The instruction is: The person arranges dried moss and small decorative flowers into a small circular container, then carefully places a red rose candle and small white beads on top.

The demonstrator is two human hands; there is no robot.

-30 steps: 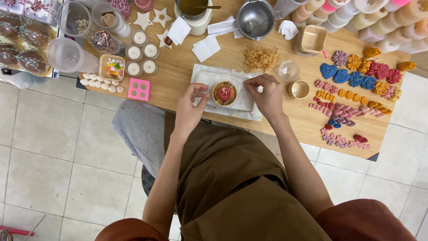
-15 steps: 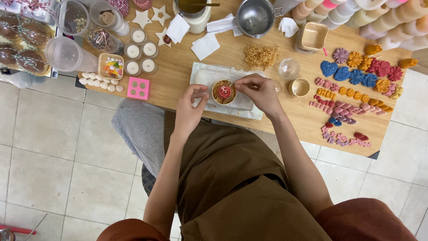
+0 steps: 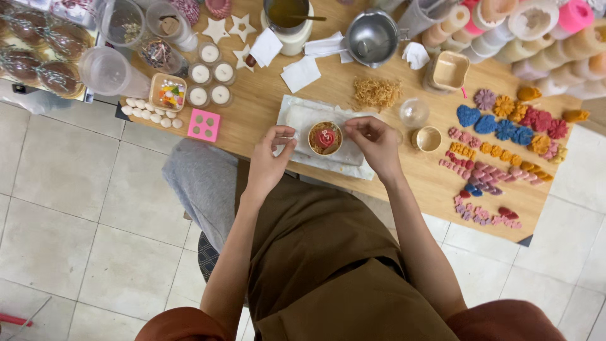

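On the white mat (image 3: 297, 120) near you, your right hand (image 3: 377, 144) is pinching something tiny beside the small cup (image 3: 325, 138), already holding a red piece; your left hand (image 3: 273, 153) is hovering half-curled, empty.

Both hands are flanking a small round cup (image 3: 325, 137) with a red flower piece inside: left hand (image 3: 271, 151) pinching beside it, right hand (image 3: 374, 140) touching its rim, over a white sheet (image 3: 303, 117).
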